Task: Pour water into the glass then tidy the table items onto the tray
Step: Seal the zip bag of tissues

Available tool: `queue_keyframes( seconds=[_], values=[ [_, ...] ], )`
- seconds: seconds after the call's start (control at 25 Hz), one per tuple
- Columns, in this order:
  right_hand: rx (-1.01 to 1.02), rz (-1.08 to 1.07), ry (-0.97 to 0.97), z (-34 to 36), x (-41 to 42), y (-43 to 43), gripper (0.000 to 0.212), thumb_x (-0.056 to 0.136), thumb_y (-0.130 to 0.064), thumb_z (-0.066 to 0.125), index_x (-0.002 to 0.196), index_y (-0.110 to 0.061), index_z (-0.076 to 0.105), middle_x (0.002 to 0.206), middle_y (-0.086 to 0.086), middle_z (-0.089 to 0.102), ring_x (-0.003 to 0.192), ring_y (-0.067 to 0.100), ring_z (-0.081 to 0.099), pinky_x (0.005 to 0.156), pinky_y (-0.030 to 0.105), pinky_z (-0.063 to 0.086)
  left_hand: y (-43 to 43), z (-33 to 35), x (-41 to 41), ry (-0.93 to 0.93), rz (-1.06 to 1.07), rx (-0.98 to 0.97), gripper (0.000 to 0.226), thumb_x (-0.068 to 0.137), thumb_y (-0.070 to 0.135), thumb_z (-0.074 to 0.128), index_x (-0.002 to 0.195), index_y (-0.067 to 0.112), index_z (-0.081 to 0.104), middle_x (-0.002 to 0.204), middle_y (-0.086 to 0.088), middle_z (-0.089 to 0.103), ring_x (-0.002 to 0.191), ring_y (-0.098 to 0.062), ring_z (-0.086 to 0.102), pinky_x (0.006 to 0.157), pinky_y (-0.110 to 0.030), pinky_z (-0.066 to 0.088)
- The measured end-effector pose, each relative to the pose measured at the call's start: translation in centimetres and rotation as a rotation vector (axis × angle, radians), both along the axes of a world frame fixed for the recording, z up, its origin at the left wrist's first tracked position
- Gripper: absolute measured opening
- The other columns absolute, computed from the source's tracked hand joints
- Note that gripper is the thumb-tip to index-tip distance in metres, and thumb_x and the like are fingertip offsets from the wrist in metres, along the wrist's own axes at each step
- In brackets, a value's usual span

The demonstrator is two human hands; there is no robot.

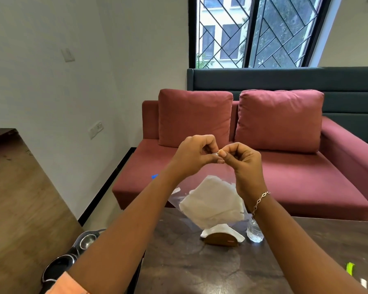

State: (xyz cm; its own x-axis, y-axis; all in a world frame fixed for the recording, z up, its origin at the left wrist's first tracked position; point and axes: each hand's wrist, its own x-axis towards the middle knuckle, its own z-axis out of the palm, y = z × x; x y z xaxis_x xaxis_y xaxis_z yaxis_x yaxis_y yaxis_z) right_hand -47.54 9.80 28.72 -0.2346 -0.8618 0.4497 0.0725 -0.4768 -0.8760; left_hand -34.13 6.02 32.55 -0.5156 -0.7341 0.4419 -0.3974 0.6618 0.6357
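Napkins [211, 203]: white stack in a clear plastic wrapper, hanging above the worktop [179, 262] from both hands. Left hand [194, 154] and right hand [241, 159]: raised, forearms extended, fingertips pinched together on the wrapper's top edge. Wooden napkin holder [221, 240]: on the worktop directly below. Clear plastic bottle [254, 232]: just right of the holder, partly hidden by the right forearm. Steel bowls [72, 255]: at the worktop's left edge.
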Motion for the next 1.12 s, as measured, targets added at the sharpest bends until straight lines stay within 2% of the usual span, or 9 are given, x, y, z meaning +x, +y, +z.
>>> queue_keyframes(
  seconds=[0.16,0.36,0.52,0.64,0.8,0.88,0.96,1.0,1.12],
  values=[
    [-0.038,-0.152,0.084,0.1,0.3,-0.5,0.028,0.084,0.001,0.057,0.068,-0.021,0.055,0.065,-0.004,0.054,0.061,0.003,0.049,0.06,0.016,0.043,-0.5,0.2,-0.1,-0.024,0.016,-0.012,0.019,0.075,0.017,0.073,0.073,0.006,0.059,0.069,0.004,0.06,0.062,-0.011,0.053,0.061,-0.034,0.046],
    [-0.1,-0.357,-0.026,1.1,-2.2,-1.3,0.028,0.087,-0.002,0.054,0.07,-0.025,0.053,0.066,-0.007,0.051,0.056,-0.006,0.048,0.06,0.01,0.042,-1.9,-0.4,1.7,-0.032,0.11,0.047,0.018,0.073,0.012,0.074,0.069,0.007,0.058,0.073,0.005,0.066,0.073,-0.028,0.063,0.075,-0.048,0.053],
    [-0.121,-0.416,-0.043,1.6,-3.6,-1.6,0.028,0.088,-0.003,0.053,0.071,-0.025,0.052,0.067,-0.006,0.051,0.055,-0.006,0.05,0.06,0.012,0.044,-2.6,-1.0,3.1,-0.012,0.123,0.106,0.021,0.073,0.009,0.074,0.065,0.01,0.055,0.071,0.01,0.065,0.08,-0.035,0.065,0.079,-0.053,0.052],
    [-0.107,-0.44,-0.087,1.8,-4.3,-1.8,0.028,0.089,-0.004,0.052,0.071,-0.024,0.052,0.067,-0.004,0.051,0.058,-0.001,0.05,0.063,0.02,0.046,-3.1,-1.2,3.9,-0.004,0.129,0.125,0.024,0.073,0.008,0.074,0.063,0.014,0.053,0.073,0.007,0.066,0.081,-0.033,0.066,0.08,-0.054,0.052],
    [-0.103,-0.441,-0.108,1.9,-4.5,-1.4,0.027,0.089,-0.003,0.052,0.071,-0.023,0.053,0.068,-0.003,0.051,0.055,-0.002,0.05,0.06,0.015,0.047,-3.3,-1.0,4.8,0.003,0.106,0.147,0.03,0.075,0.005,0.072,0.061,0.02,0.05,0.074,0.003,0.066,0.074,-0.025,0.062,0.079,-0.05,0.052],
    [-0.078,-0.437,-0.126,2.0,-4.2,-1.3,0.025,0.09,-0.005,0.051,0.072,-0.022,0.052,0.066,-0.002,0.052,0.055,0.001,0.05,0.062,0.019,0.048,-3.1,-1.0,4.8,0.04,0.104,0.157,0.029,0.077,0.007,0.071,0.064,0.02,0.049,0.077,-0.008,0.069,0.072,-0.023,0.058,0.072,-0.045,0.05],
    [-0.046,-0.405,-0.188,2.4,-4.1,-1.0,0.021,0.092,-0.009,0.049,0.074,-0.02,0.052,0.057,-0.003,0.057,0.05,0.002,0.054,0.06,0.02,0.05,-2.3,-1.2,4.8,0.222,0.028,0.271,0.02,0.079,0.011,0.069,0.076,0.018,0.05,0.088,-0.017,0.07,0.078,-0.02,0.063,0.072,-0.033,0.049],
    [-0.038,-0.376,-0.232,2.8,-4.0,-0.9,0.02,0.093,-0.01,0.048,0.076,-0.019,0.052,0.051,-0.007,0.06,0.048,0.002,0.058,0.059,0.02,0.051,-1.8,-1.4,4.8,0.33,-0.031,0.353,0.021,0.078,0.013,0.068,0.088,0.018,0.051,0.092,-0.014,0.07,0.083,-0.015,0.066,0.074,-0.024,0.051],
    [-0.016,-0.281,-0.337,3.8,-4.0,-0.5,0.019,0.095,-0.014,0.044,0.078,-0.018,0.05,0.045,-0.008,0.062,0.051,0.004,0.065,0.056,0.018,0.054,-0.6,-2.4,4.5,0.464,-0.114,0.507,0.061,0.076,0.009,0.067,0.128,0.017,0.036,0.101,-0.01,0.069,0.09,-0.011,0.068,0.079,-0.018,0.054]
  ],
)
